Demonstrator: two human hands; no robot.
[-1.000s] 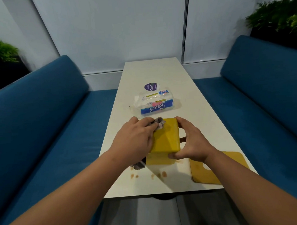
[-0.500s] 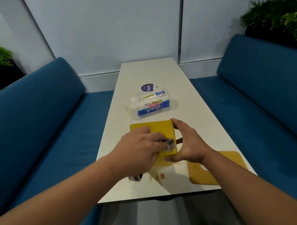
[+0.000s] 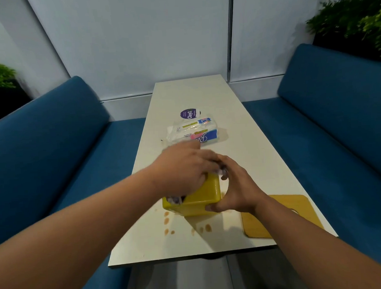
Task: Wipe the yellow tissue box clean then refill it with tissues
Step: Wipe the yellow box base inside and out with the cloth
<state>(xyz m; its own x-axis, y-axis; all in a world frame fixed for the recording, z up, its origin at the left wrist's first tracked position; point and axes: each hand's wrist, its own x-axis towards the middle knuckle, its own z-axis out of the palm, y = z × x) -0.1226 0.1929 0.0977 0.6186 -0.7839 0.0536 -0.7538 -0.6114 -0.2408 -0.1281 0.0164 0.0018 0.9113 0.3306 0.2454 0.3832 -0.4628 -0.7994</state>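
Several brown spots (image 3: pixel 166 220) stain table (image 3: pixel 204 93) beside yellow tissue box (image 3: pixel 203 195).

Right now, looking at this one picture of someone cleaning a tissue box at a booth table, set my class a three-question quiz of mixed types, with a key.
1. True or false: the right hand is steadying the yellow tissue box.
2. Multiple choice: where does the pack of tissues lie? A) inside the box B) on the table, beyond the box C) on the blue bench
3. Short answer: what lies on the table near the right forearm?

Key
1. True; its fingers grip the box's right side while the left hand presses a cloth on top.
2. B
3. The flat yellow lid with a cut-out opening.
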